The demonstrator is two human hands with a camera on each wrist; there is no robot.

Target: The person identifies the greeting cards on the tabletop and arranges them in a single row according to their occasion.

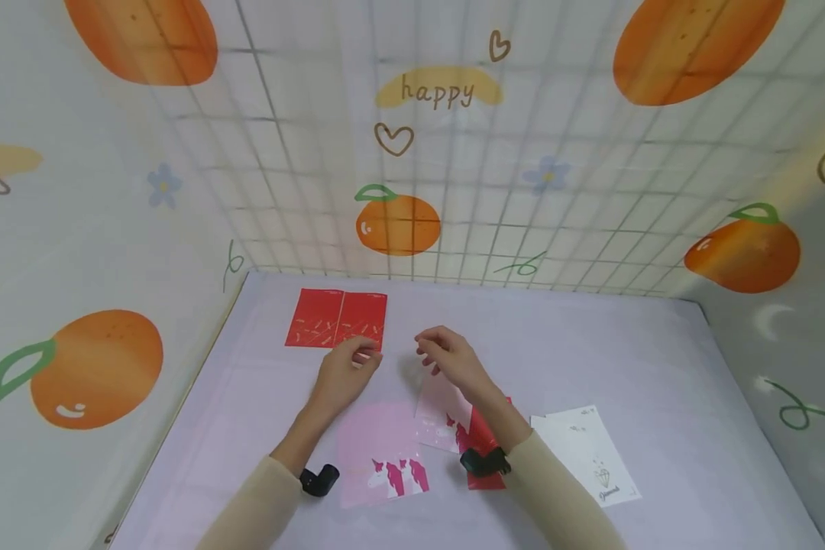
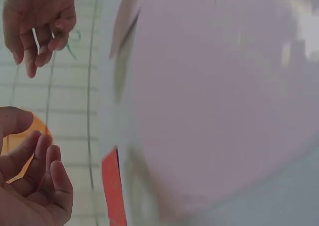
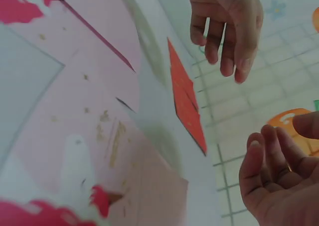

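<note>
cream sleeves (image 1: 250, 508) come nearest the camera, with a black wrist unit (image 1: 319, 481) at the left cuff. both hands hover above the table (image 1: 591, 336) and hold nothing: the left hand (image 1: 344, 370) has its fingers loosely bent, with a small gap to the thumb, and the right hand (image 1: 451, 357) is much the same. just under the left fingertips lies the near right corner of a red sheet (image 1: 316, 312). between the forearms a pink sheet (image 1: 374, 431) with a unicorn print lies flat; a second pink sheet (image 1: 435, 401) is partly hidden by the right hand. white sheets (image 1: 580, 439) lie further right. all of these look light, thin and bendy; the pink ones seem glossy, so probably slippery and easy to crease. a corner or side edge, pinched lightly, seems the best hold.
</note>
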